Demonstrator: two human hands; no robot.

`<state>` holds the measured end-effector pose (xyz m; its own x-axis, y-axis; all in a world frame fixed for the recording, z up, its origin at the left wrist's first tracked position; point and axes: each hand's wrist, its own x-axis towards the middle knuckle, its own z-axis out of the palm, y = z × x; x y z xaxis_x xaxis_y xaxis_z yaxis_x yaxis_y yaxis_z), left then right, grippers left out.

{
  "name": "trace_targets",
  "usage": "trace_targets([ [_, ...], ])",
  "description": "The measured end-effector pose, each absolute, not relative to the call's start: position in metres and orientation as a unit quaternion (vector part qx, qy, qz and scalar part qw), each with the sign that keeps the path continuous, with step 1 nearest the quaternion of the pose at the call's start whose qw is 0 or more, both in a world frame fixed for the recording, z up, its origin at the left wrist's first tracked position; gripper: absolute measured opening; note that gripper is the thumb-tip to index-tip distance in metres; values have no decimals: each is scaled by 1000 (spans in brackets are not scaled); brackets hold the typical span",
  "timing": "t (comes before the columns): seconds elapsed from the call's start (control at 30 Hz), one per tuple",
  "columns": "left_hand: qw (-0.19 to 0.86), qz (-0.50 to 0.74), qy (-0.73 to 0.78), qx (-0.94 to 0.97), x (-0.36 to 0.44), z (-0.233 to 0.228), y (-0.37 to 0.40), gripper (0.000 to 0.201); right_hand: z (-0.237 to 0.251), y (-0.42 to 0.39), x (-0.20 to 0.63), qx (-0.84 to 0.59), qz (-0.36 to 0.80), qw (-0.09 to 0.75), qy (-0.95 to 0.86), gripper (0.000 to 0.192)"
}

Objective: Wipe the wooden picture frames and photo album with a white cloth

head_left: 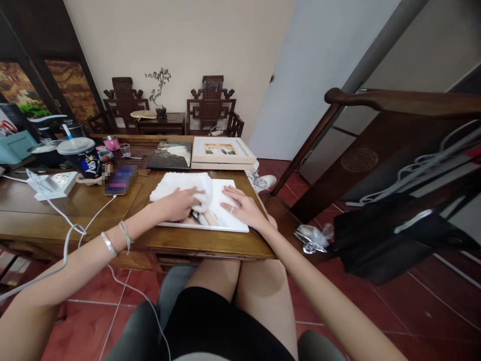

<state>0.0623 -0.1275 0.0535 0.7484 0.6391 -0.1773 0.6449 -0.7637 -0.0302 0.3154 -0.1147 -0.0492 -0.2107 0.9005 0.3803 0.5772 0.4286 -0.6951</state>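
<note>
A white cloth [176, 183] is spread over the upper left part of a flat white photo panel [229, 220] on the wooden table. My left hand [182, 204] grips the cloth, with its fingers bunched into it against the panel. Part of a printed picture shows below the cloth; the rest of it is covered. My right hand [242, 205] lies flat on the panel's right side, its fingers apart, a ring on one of them.
Behind the panel lie a dark photo album [169, 155] and a framed picture [221, 150]. To the left are a lidded cup [84, 158], a phone [121, 179] on a cable, and a power strip [52, 185]. A wooden chair [349, 150] stands at the right.
</note>
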Motion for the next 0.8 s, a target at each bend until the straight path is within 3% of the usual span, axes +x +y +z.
trace_targets([
  [0.2,-22,-48,376,925,52,48,-56,34,-51,-114,316,-492,210,391,-749,52],
  [0.37,-25,-36,372,927,42,50,-44,33,-50,-115,317,-493,213,393,-747,50],
  [0.8,-1,-91,329,940,36,55,-200,50,-48,-115,317,-493,220,398,-742,49],
])
